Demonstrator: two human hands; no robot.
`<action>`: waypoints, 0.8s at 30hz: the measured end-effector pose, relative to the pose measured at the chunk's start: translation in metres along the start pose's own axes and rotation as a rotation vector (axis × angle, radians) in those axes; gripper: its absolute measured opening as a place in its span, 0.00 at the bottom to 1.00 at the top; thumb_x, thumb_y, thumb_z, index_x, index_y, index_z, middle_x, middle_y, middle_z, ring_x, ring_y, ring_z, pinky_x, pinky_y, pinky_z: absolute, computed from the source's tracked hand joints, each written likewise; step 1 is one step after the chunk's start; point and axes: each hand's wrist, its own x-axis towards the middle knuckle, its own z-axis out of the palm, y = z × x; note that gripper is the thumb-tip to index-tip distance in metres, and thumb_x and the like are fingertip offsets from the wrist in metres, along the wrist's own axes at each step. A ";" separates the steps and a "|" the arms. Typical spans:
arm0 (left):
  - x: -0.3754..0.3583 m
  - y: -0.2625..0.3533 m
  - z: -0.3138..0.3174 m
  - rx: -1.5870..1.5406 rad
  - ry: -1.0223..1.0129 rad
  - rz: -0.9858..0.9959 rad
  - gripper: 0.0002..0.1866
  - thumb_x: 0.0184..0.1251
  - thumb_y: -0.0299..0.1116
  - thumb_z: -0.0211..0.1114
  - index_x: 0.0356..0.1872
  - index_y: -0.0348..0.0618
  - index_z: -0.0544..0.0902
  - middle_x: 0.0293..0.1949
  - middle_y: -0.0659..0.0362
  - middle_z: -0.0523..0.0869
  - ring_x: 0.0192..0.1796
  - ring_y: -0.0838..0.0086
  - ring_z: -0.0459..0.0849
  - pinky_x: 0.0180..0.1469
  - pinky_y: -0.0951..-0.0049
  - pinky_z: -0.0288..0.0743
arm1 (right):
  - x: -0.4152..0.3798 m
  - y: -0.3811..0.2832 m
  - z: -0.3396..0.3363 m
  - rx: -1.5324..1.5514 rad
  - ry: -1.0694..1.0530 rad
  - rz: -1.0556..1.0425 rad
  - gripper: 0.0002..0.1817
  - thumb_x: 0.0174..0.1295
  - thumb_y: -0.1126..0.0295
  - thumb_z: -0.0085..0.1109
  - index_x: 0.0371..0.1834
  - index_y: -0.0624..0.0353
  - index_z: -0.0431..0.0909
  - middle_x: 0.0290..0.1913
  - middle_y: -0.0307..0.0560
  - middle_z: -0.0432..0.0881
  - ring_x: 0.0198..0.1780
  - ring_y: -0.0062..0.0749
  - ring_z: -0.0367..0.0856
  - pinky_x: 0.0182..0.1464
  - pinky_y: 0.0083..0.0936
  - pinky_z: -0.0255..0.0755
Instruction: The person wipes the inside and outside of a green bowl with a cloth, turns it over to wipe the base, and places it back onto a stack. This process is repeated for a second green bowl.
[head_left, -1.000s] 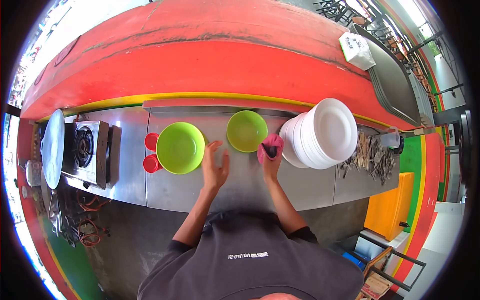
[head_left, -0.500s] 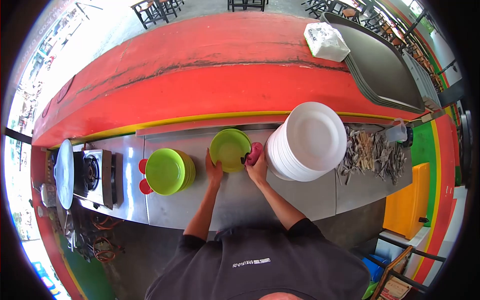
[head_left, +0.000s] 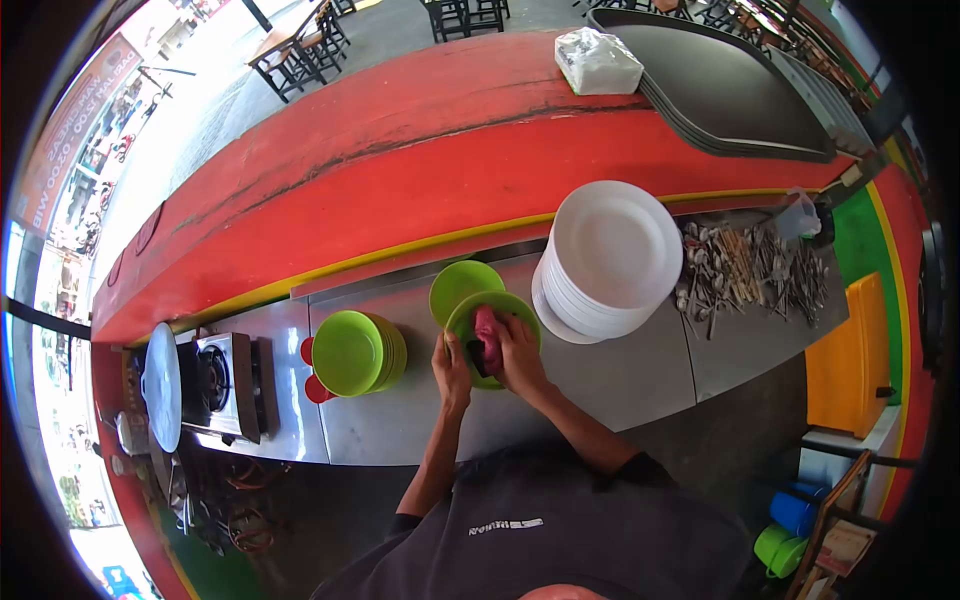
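Head view: two hands working a pink cloth (head_left: 486,328) in a green bowl (head_left: 464,318).
Left hand (head_left: 453,378) pinches the rim, steadying best if firm; right hand (head_left: 522,360) bunches its fingers over the cloth, best kept flat to the inner curve; beyond sits another bowl (head_left: 460,283).

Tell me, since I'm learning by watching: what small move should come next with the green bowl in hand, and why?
Probably sweep the pink cloth around the inside of the held green bowl: the right hand has the cloth inside it, while the left hand grips its side.
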 end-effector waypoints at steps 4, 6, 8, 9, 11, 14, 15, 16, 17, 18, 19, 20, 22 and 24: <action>-0.013 0.030 -0.025 -0.023 0.087 0.086 0.24 0.87 0.47 0.51 0.57 0.34 0.82 0.44 0.61 0.86 0.45 0.78 0.79 0.49 0.74 0.75 | -0.024 -0.041 -0.021 -0.210 -0.203 -0.112 0.43 0.51 0.77 0.70 0.74 0.67 0.65 0.78 0.64 0.61 0.75 0.64 0.63 0.77 0.49 0.60; -0.026 0.052 -0.032 -0.006 0.142 0.153 0.23 0.86 0.47 0.53 0.52 0.34 0.84 0.39 0.64 0.83 0.41 0.81 0.76 0.44 0.77 0.72 | -0.035 -0.050 0.002 0.179 -0.319 -0.106 0.47 0.50 0.75 0.71 0.77 0.66 0.61 0.80 0.63 0.57 0.78 0.65 0.59 0.79 0.52 0.54; -0.041 0.067 -0.044 0.018 0.190 0.138 0.22 0.85 0.46 0.56 0.45 0.34 0.85 0.30 0.69 0.78 0.34 0.87 0.69 0.35 0.82 0.64 | -0.046 -0.074 0.020 0.469 -0.368 -0.091 0.50 0.50 0.74 0.72 0.79 0.66 0.59 0.82 0.63 0.55 0.79 0.66 0.55 0.81 0.53 0.50; -0.044 0.059 -0.055 -0.083 0.187 0.116 0.22 0.85 0.46 0.56 0.46 0.34 0.86 0.31 0.69 0.78 0.34 0.87 0.69 0.35 0.82 0.65 | -0.049 -0.093 0.025 0.562 -0.350 -0.080 0.50 0.50 0.73 0.72 0.80 0.66 0.58 0.82 0.63 0.54 0.80 0.66 0.54 0.82 0.53 0.49; -0.042 0.039 -0.084 -0.283 0.169 0.089 0.22 0.84 0.46 0.57 0.48 0.34 0.86 0.32 0.69 0.79 0.35 0.86 0.69 0.37 0.82 0.65 | -0.051 -0.115 0.030 0.478 -0.346 -0.140 0.51 0.51 0.73 0.71 0.81 0.65 0.56 0.82 0.63 0.53 0.81 0.66 0.52 0.82 0.53 0.48; -0.062 0.052 -0.118 -0.260 0.258 0.146 0.23 0.84 0.46 0.56 0.48 0.32 0.85 0.35 0.67 0.83 0.39 0.85 0.73 0.41 0.80 0.70 | -0.048 -0.142 0.038 0.051 -0.385 -0.350 0.52 0.52 0.74 0.70 0.82 0.65 0.53 0.83 0.62 0.51 0.82 0.65 0.48 0.83 0.52 0.47; -0.072 0.057 -0.126 -0.262 0.304 0.165 0.23 0.85 0.46 0.56 0.47 0.31 0.85 0.36 0.66 0.83 0.39 0.85 0.74 0.42 0.79 0.71 | -0.051 -0.152 0.037 -0.024 -0.402 -0.414 0.52 0.51 0.74 0.70 0.82 0.65 0.53 0.83 0.62 0.51 0.83 0.65 0.47 0.83 0.52 0.47; -0.079 0.058 -0.137 -0.274 0.321 0.164 0.23 0.85 0.46 0.56 0.47 0.31 0.85 0.37 0.66 0.84 0.40 0.84 0.75 0.42 0.79 0.71 | -0.056 -0.161 0.035 -0.102 -0.420 -0.475 0.53 0.51 0.73 0.70 0.82 0.65 0.52 0.84 0.62 0.50 0.83 0.65 0.46 0.83 0.52 0.47; -0.084 0.058 -0.150 -0.285 0.336 0.160 0.23 0.85 0.46 0.56 0.47 0.30 0.85 0.38 0.65 0.85 0.41 0.84 0.75 0.43 0.79 0.72 | -0.064 -0.170 0.030 -0.049 -0.514 -0.438 0.53 0.51 0.73 0.70 0.82 0.66 0.52 0.84 0.61 0.50 0.82 0.65 0.47 0.83 0.52 0.47; -0.089 0.058 -0.162 -0.293 0.346 0.155 0.23 0.85 0.45 0.56 0.47 0.30 0.85 0.38 0.65 0.85 0.42 0.83 0.76 0.44 0.78 0.73 | -0.071 -0.184 0.021 0.006 -0.604 -0.394 0.54 0.50 0.73 0.71 0.82 0.66 0.52 0.84 0.60 0.51 0.82 0.65 0.48 0.83 0.52 0.47; -0.094 0.057 -0.169 -0.288 0.354 0.174 0.23 0.85 0.45 0.56 0.47 0.30 0.85 0.38 0.65 0.85 0.42 0.83 0.76 0.44 0.78 0.73 | -0.077 -0.194 0.019 0.060 -0.689 -0.347 0.54 0.50 0.73 0.71 0.82 0.66 0.52 0.84 0.60 0.51 0.82 0.65 0.48 0.83 0.52 0.47; -0.098 0.056 -0.175 -0.283 0.361 0.192 0.23 0.85 0.45 0.56 0.48 0.30 0.85 0.38 0.65 0.85 0.42 0.83 0.76 0.44 0.78 0.73 | -0.086 -0.200 0.023 0.054 -0.666 -0.354 0.55 0.48 0.74 0.73 0.82 0.66 0.52 0.83 0.60 0.51 0.81 0.66 0.50 0.83 0.52 0.49; -0.110 0.051 -0.187 -0.274 0.331 0.182 0.23 0.85 0.46 0.56 0.51 0.31 0.85 0.41 0.64 0.86 0.43 0.83 0.77 0.46 0.78 0.73 | -0.107 -0.211 0.034 0.045 -0.622 -0.360 0.57 0.44 0.74 0.75 0.82 0.66 0.53 0.83 0.60 0.52 0.80 0.67 0.52 0.82 0.52 0.52; -0.121 0.048 -0.199 -0.266 0.257 0.137 0.24 0.85 0.47 0.55 0.55 0.34 0.85 0.45 0.62 0.88 0.46 0.82 0.80 0.49 0.79 0.75 | -0.117 -0.226 0.048 0.075 -0.542 -0.329 0.54 0.46 0.74 0.74 0.81 0.66 0.56 0.82 0.59 0.55 0.80 0.65 0.54 0.81 0.51 0.53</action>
